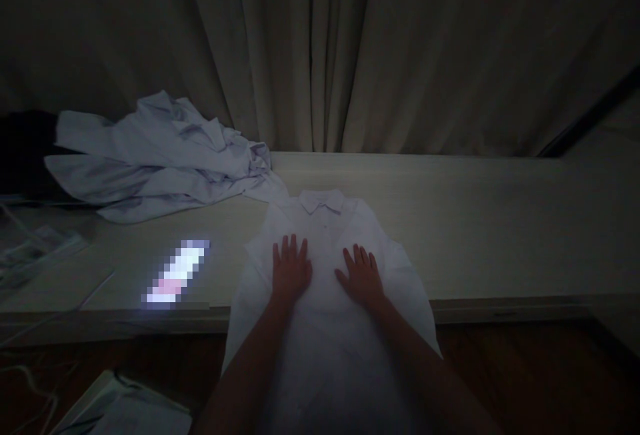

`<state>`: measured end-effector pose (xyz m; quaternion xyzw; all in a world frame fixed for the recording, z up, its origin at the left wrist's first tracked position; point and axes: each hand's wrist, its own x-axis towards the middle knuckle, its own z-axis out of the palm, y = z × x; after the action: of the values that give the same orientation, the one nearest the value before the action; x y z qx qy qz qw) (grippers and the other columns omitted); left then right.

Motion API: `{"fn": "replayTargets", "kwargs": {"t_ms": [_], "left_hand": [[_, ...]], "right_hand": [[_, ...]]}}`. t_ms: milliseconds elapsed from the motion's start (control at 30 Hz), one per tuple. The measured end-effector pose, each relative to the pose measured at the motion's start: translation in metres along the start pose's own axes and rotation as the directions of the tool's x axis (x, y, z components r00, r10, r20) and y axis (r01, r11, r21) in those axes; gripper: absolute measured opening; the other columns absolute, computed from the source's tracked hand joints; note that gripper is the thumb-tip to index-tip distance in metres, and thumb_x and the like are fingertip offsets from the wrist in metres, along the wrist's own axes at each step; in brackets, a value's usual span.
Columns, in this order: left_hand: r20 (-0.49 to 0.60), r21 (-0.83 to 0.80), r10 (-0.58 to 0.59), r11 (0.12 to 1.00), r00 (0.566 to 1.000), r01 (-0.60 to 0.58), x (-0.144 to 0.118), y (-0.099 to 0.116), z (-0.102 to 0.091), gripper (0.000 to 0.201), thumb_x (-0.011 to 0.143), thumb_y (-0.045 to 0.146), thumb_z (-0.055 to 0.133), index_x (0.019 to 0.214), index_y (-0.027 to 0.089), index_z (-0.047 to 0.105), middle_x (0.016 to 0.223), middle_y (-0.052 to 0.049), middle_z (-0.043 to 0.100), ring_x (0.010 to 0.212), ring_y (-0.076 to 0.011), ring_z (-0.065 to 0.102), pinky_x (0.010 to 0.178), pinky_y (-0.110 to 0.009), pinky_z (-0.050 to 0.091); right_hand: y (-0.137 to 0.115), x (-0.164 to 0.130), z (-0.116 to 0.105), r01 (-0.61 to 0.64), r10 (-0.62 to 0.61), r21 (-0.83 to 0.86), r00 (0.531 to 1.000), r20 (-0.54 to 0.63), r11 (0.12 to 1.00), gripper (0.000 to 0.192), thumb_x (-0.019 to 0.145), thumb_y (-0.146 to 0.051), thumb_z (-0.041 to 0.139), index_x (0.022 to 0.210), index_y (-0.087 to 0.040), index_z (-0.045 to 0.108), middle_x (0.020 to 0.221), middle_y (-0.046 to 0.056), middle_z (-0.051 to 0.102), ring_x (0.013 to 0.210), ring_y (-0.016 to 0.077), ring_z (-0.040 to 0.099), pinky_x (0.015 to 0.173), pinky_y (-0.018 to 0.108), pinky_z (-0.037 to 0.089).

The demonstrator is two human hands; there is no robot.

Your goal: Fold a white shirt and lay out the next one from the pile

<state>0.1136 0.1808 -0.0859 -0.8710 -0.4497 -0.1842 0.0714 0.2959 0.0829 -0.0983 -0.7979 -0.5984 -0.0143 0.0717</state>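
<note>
both hands lie flat and open on a white collared shirt, left hand beside right hand, holding nothing. the shirt lies on the bench (its hem hangs over the edge). a crumpled shirt lies well apart.

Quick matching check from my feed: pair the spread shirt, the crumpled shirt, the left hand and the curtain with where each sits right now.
1. spread shirt
2. crumpled shirt
3. left hand
4. curtain

A. hanging behind the table
B. heaped at the table's far left
C. flat on the shirt, beside the right hand
D. collar away, hem over the near edge

Pairs: 1-D, 2-B, 3-C, 4-A
</note>
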Motion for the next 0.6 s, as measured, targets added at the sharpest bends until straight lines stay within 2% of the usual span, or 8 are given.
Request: {"fn": "replayTargets", "kwargs": {"t_ms": [600], "left_hand": [[-0.001, 0.04, 0.002, 0.999, 1.0, -0.002, 0.0004, 0.0, 0.0018, 0.054, 0.085, 0.035, 0.041, 0.137, 0.018, 0.041, 0.147, -0.019, 0.035, 0.14, -0.0362, 0.019, 0.114, -0.058, 0.01]], "right_hand": [[0.0008, 0.001, 0.0025, 0.008, -0.008, -0.006, 1.0, -0.011, 1.0, 0.068, 0.088, -0.06, 0.029, 0.143, -0.02, 0.032, 0.152, 0.016, 0.025, 0.14, 0.031, 0.02, 0.113, 0.048, 0.01]]}}
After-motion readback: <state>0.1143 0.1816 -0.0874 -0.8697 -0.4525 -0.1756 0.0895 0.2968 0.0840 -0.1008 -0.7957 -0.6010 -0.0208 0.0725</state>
